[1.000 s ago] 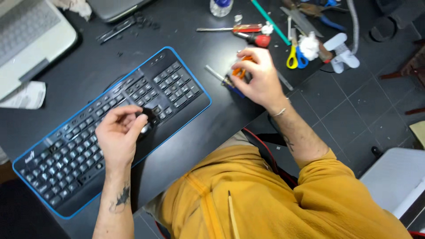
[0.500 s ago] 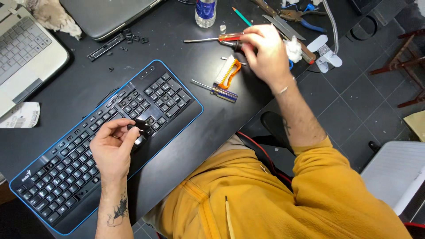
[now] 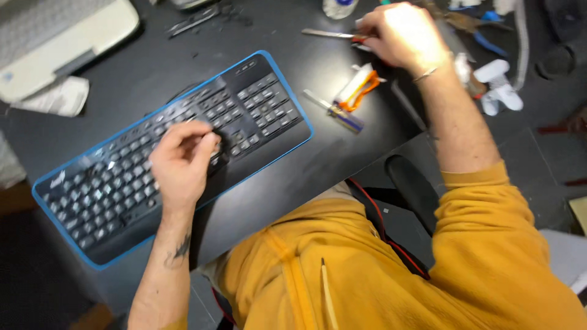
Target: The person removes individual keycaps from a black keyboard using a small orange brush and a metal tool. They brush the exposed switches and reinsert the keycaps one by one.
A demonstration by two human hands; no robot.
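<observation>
At the near edge of the black desk (image 3: 342, 153) lies a black keyboard with a blue rim (image 3: 177, 153), set at a slant so that its number pad points toward the middle of the desk and its left end toward the near left corner. The left hand (image 3: 180, 162) rests on the middle keys, fingers curled down with the tips pinched together over one key; whether a loose keycap sits between them cannot be told. The right hand (image 3: 400, 36) is at the far edge of the desk, closed over the red handle of a slim tool with a metal shaft (image 3: 327, 33) that sticks out to the left; the grip looks firm, though the picture is blurred there.

By the look of it the step in hand is work on a single key, with the right hand fetching a tool for it. The next move seems to call for bringing that tool back across the desk to the spot that the left hand marks, and for keeping the left fingers steady so the place is not lost.

Between the two hands lie a small orange-handled tool (image 3: 361, 88) and a thin pen-like driver (image 3: 333, 111), just beside the keyboard's right end, so the way back is narrow. Room is freer along the bare near right corner of the desk. A white laptop (image 3: 55, 36) fills the far left corner, with a crumpled white cloth (image 3: 58, 98) just before it, and white plastic parts (image 3: 498, 88) crowd the right edge
</observation>
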